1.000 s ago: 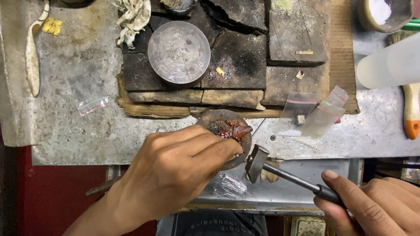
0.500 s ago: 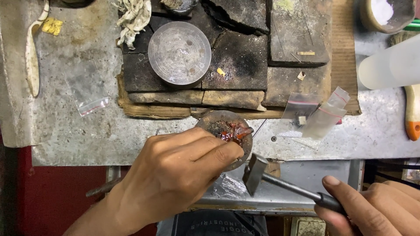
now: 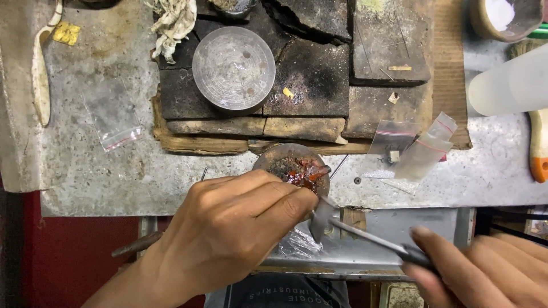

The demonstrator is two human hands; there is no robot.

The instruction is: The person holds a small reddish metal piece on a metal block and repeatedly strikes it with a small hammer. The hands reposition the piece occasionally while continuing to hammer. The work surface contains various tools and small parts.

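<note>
At the far left of my worktop (image 3: 85, 177), a pale spoon-shaped tool (image 3: 39, 74) lies along the edge, with a small yellow scrap (image 3: 67, 33) beside it and an empty clear zip bag (image 3: 114, 117) flat on the metal sheet. Further right, a round metal dish (image 3: 234, 68) sits on the charred blocks (image 3: 319, 85), a crumpled rag (image 3: 174, 23) just above it.

My left hand (image 3: 228, 236) is closed, fingers pinched on a small tool at the near rim of the round pad (image 3: 297, 168), which carries dark and red material on top. The pad stands at the front edge of the worktop, just below the blocks. I cannot tell what exactly the fingertips pinch.

My right hand (image 3: 485, 274) is closed around the handle of a small hammer (image 3: 325, 219). Compared with a second ago, the hammer head sits slightly lower and closer to my left fingers, now just beside them, and the right hand shows motion blur. I judge that tapping work on the pad is under way.

To the right, several small clear bags (image 3: 422, 145) lie overlapping, then a white cylinder (image 3: 508, 85) and an orange-tipped handle (image 3: 538, 148).
</note>
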